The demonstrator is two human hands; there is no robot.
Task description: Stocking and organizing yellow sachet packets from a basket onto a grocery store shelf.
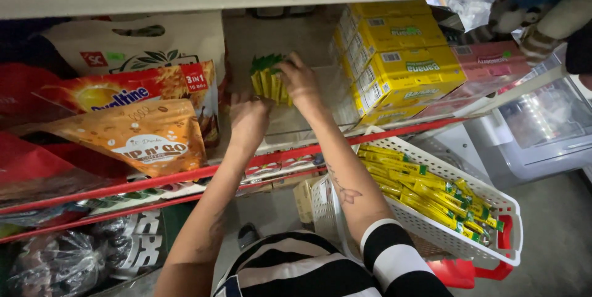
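Note:
Both my hands reach into a shelf with a red metal rail (185,175). My right hand (300,82) grips a bunch of yellow-and-green stick sachets (266,81) standing upright at the back of a clear plastic bin (311,121). My left hand (248,120) presses against the lower side of the same bunch, fingers curled. A white plastic basket (493,201) hangs at my right forearm, holding several more of the same yellow sachets (425,189).
Yellow cartons (398,56) are stacked right of the bin, pink boxes (493,66) beyond. Orange and brown snack bags (132,133) fill the shelf's left side. Dark bagged goods (58,260) lie below. A clear plastic container (546,121) stands at right.

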